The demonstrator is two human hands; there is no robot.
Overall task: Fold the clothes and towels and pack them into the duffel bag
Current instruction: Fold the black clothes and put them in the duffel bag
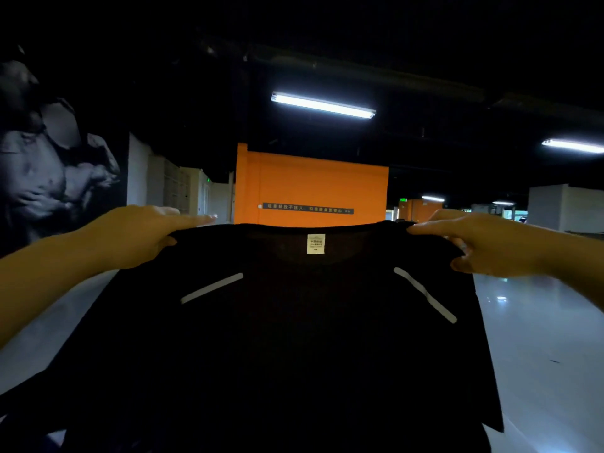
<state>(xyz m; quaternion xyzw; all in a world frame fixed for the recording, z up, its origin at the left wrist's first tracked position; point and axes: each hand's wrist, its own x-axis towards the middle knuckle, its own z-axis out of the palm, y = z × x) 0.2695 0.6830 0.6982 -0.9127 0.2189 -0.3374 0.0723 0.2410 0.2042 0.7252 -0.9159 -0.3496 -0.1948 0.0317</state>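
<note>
While both hands hold it aloft, the black T-shirt (294, 338) hangs spread in front of the camera, filling the lower centre of the view; its lower hem runs out of frame at the bottom. Open room lies to either side: pale glossy floor (539, 338) shows past the shirt's right edge and a narrower strip past its left sleeve. The left hand (137, 237) grips the left shoulder seam, fingers curled round the fabric with the index finger laid along the top edge; the right hand (483, 246) pinches the right shoulder in like manner; the two hands are well apart, so the collar line is pulled nearly straight between them.

Beyond the shirt stands an orange wall (310, 188) bearing a dark sign strip (307, 208); a dark mural (55, 152) covers the wall at far left; two fluorescent tube lights (323, 105) hang from the black ceiling. All of these are well behind the garment.

Collar edge is uppermost and runs left to right; the long axis of the shirt hangs downward. A white neck label (315, 244) faces the camera; two pale diagonal stripes (211, 288) slope outward and down from the collar.
</note>
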